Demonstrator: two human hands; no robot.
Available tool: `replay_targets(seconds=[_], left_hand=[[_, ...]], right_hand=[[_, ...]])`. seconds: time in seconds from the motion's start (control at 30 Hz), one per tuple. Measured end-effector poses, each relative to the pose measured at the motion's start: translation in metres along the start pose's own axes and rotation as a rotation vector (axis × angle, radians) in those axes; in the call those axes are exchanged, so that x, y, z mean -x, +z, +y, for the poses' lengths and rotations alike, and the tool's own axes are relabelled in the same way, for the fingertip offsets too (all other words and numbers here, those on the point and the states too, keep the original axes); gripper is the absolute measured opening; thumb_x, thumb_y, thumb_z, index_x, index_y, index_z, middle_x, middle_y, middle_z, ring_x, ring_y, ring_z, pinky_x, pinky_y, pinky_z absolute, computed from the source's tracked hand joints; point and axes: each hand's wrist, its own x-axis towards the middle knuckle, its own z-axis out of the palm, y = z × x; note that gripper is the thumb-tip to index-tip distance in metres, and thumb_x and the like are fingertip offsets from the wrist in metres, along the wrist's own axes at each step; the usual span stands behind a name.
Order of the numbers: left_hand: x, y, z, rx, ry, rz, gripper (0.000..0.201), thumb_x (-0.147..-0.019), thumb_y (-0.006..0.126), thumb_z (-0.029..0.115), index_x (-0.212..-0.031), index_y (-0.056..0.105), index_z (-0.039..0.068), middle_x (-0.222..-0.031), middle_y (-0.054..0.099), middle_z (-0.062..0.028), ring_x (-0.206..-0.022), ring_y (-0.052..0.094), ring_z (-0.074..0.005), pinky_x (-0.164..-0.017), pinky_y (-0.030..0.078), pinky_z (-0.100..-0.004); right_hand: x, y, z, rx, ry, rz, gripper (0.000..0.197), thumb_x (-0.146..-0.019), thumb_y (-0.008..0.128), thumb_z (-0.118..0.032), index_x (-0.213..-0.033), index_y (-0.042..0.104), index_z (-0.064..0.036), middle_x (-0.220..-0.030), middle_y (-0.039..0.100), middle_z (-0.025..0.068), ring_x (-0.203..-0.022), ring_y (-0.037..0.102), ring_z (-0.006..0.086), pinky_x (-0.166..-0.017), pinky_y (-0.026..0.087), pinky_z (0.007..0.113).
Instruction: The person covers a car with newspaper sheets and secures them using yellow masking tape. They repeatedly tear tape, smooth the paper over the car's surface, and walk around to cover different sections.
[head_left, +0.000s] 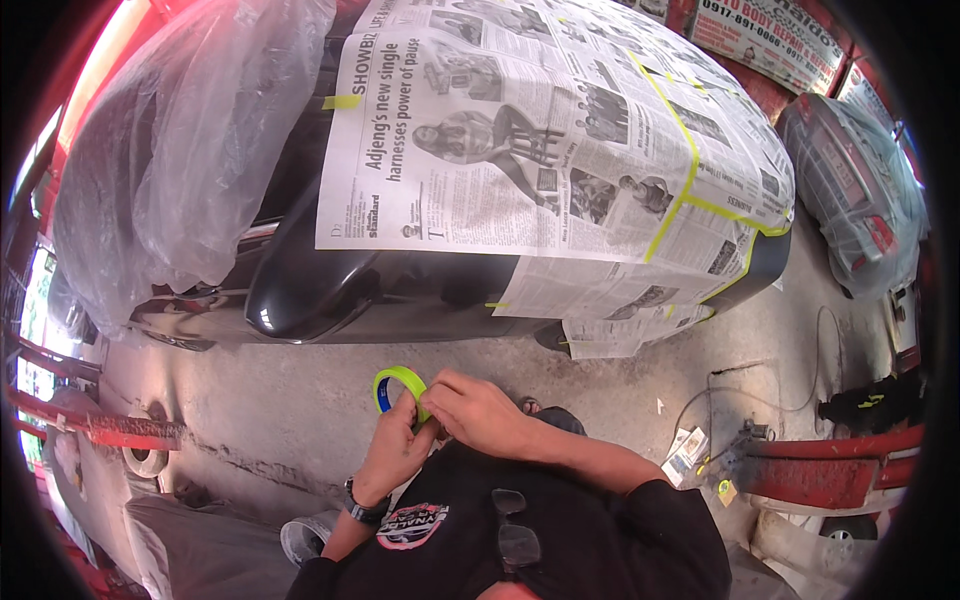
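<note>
Beside the car (420, 292), the tape roll (410, 378) sits clamped in the left hand (398, 450) — right hand (482, 408) against it, fingers bunched, grip unclear. Paper (480, 190) covers the bonnet, front seams (668, 228) taped; rear edge above the mirror (290, 295) shows one tab (341, 102) — likely still to be fastened, black side bare below.

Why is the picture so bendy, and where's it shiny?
Head view: the fisheye lens bends straight edges inside a dark round rim; a glint shines on the black side mirror; bright light glares at far left; the green tape roll looks fairly clear.
</note>
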Motion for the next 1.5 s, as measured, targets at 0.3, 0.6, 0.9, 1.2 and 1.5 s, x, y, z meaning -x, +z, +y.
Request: replay_targets(seconds=[0.3,0.6,0.9,1.2,1.5], left_hand=[[-0.011,-0.020,-0.005,-0.082,-0.026,-0.082,0.036,-0.092,0.054,-0.001,-0.127,0.047,-0.002,-0.089,0.065,-0.0053,-0.078,0.060,-0.0069,-0.068,0.047,-0.0220],[-0.038,0.003,-0.009,-0.072,0.230,-0.203,0.021,-0.095,0.049,0.017,-0.107,0.055,0.000,-0.071,0.059,-0.0069,-0.062,0.056,-0.0163,-0.059,0.045,-0.0343],[-0.100,0.026,-0.123,0.501,0.039,0.292,0.033,-0.101,0.040,0.025,-0.117,0.051,-0.002,-0.079,0.051,-0.0018,-0.073,0.053,-0.0129,-0.071,0.044,-0.0265],[-0.097,0.017,-0.057,0.936,0.271,0.715,0.061,-0.097,0.046,0.058,-0.134,0.042,0.009,-0.119,0.056,-0.0075,-0.094,0.057,-0.0177,-0.086,0.043,-0.0316],[-0.090,-0.027,-0.022,1.171,0.107,0.738,0.066,-0.090,0.051,0.067,-0.123,0.051,0.010,-0.107,0.060,-0.0035,-0.090,0.057,-0.0168,-0.077,0.043,-0.0287]], right_hand=[[0.008,0.006,0.005,0.125,0.075,0.007,0.021,-0.080,0.067,-0.009,-0.095,0.053,-0.0027,-0.092,0.055,0.0129,-0.075,0.063,0.0314,-0.061,0.052,0.040],[0.018,-0.035,0.025,0.031,0.211,0.126,0.010,-0.086,0.066,-0.007,-0.093,0.060,-0.0059,-0.090,0.059,0.0094,-0.073,0.064,0.0304,-0.060,0.052,0.040],[0.017,-0.143,0.045,-0.152,0.383,0.574,0.002,-0.091,0.059,-0.001,-0.091,0.061,-0.0010,-0.090,0.063,0.0075,-0.076,0.059,0.0131,-0.070,0.048,0.028],[-0.036,-0.150,0.047,-0.140,0.217,0.480,0.006,-0.090,0.063,-0.002,-0.094,0.063,0.0020,-0.089,0.065,0.0074,-0.083,0.061,0.0127,-0.079,0.048,0.026],[-0.054,-0.150,0.078,-0.123,0.197,0.362,0.006,-0.090,0.063,-0.004,-0.088,0.065,0.0016,-0.084,0.065,0.0065,-0.080,0.060,0.0124,-0.074,0.047,0.026]])
